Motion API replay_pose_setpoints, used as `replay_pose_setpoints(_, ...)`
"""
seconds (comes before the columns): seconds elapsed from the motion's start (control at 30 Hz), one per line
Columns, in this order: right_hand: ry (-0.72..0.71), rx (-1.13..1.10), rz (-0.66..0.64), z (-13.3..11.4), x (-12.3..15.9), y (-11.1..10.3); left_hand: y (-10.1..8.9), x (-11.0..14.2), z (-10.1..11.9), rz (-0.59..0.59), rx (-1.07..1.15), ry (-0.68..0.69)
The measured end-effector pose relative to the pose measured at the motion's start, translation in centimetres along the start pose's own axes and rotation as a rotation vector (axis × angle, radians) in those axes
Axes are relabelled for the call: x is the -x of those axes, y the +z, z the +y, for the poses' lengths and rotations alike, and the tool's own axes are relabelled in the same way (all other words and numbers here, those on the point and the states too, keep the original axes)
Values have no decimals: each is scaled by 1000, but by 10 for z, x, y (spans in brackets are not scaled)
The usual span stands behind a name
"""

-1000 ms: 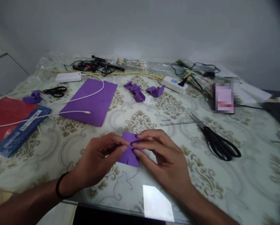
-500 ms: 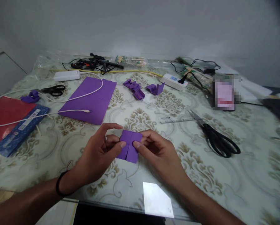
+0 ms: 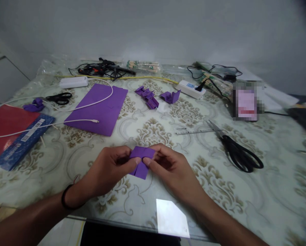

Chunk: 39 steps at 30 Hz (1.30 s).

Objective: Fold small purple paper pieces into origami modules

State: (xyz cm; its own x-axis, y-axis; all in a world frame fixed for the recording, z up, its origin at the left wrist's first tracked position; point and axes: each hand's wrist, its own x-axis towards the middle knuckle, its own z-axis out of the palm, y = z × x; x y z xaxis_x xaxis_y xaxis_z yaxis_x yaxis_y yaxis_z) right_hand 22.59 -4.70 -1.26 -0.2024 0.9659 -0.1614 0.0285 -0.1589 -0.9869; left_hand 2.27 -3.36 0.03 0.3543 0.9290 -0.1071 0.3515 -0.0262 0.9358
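Note:
A small folded square of purple paper (image 3: pixel 142 169) is held just above the patterned tabletop, with creases and flaps on its face. My left hand (image 3: pixel 109 167) pinches its left side, thumb on top and fingers behind. On the other side my right hand (image 3: pixel 173 165) grips it the same way. Both thumbs press close together near the paper's middle. The fingers beneath the paper are partly hidden. Beyond my hands lie folded purple paper pieces (image 3: pixel 148 98), another folded piece (image 3: pixel 170 97) and purple sheets (image 3: pixel 99 111).
Large black scissors (image 3: pixel 238 150) lie at the right beside a clear ruler (image 3: pixel 194 132). Smaller scissors (image 3: pixel 59 98), a white cable (image 3: pixel 86 120) and a red and blue packet (image 3: pixel 19 136) are on the left. A power strip (image 3: pixel 191 89) and a hot glue gun (image 3: pixel 104 68) sit behind.
My left index finger has come down from its raised position and curled behind the paper. The thumbs have moved closer together, and the paper has tilted slightly.

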Motion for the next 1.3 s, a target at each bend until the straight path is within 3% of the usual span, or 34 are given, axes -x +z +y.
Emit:
replay_pose_setpoints(0.17, 24, 45, -132, -2, 0, 0, 0, 1, 3, 9, -45, 13)
replay_pose_setpoints(0.37, 16, -12, -142, -1, 2, -1, 1, 0, 5, 17, 28, 48)
replay_pose_setpoints(0.53, -42, 88, -148, -3, 2, 0, -1, 2, 5, 64, -116, 135)
replay_pose_setpoints(0.77, -138, 231, -94, -2, 0, -3, 1, 5, 2, -44, -266, 168)
replay_pose_setpoints(1.3, -282, 298, -119, -5, 6, -1, -2, 4, 1, -160, -226, 134)
